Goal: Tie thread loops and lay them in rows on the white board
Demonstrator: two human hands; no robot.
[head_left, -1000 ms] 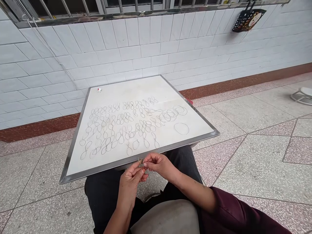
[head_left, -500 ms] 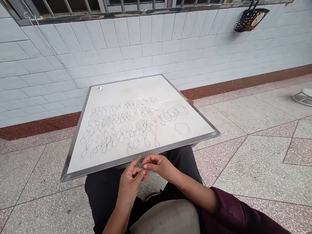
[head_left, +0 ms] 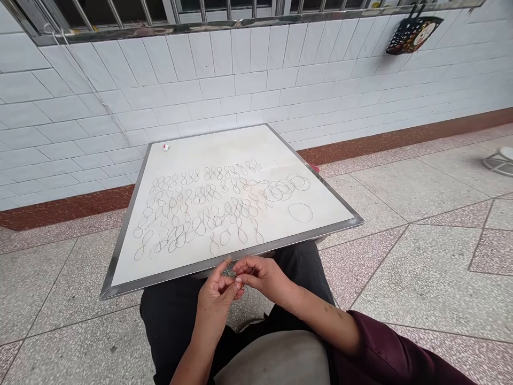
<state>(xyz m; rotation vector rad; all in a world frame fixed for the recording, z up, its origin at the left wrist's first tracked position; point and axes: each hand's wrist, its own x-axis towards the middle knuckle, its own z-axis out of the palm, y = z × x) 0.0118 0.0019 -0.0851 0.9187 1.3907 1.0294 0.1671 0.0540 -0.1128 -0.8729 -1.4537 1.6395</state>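
Note:
Both hands meet over my lap, just off the near edge of the table (head_left: 132,270). Between thumb and fingers, my left hand (head_left: 218,291) pinches a thin dark wire loop (head_left: 247,293), which hangs partly below the fingertips. My right hand (head_left: 262,275) is closed at the same spot, its thumb and fingertip pinching the wire beside the left thumb. The fingers hide most of the loop. On the white tabletop lie several rows of similar thin wire loops, many twisted into figure eights. A rounder single wire ring (head_left: 300,213) lies at the right.
A small white and red object (head_left: 166,148) sits at the table's far left corner. Behind the table stands a white tiled wall (head_left: 192,91) with a barred window. A dark patterned bag (head_left: 414,35) hangs at upper right. A round stool (head_left: 499,160) stands far right.
My right hand's fingertips have shifted slightly down and closer to the left thumb. More of the wire loop now shows below the fingers. The loops on the table lie as before.

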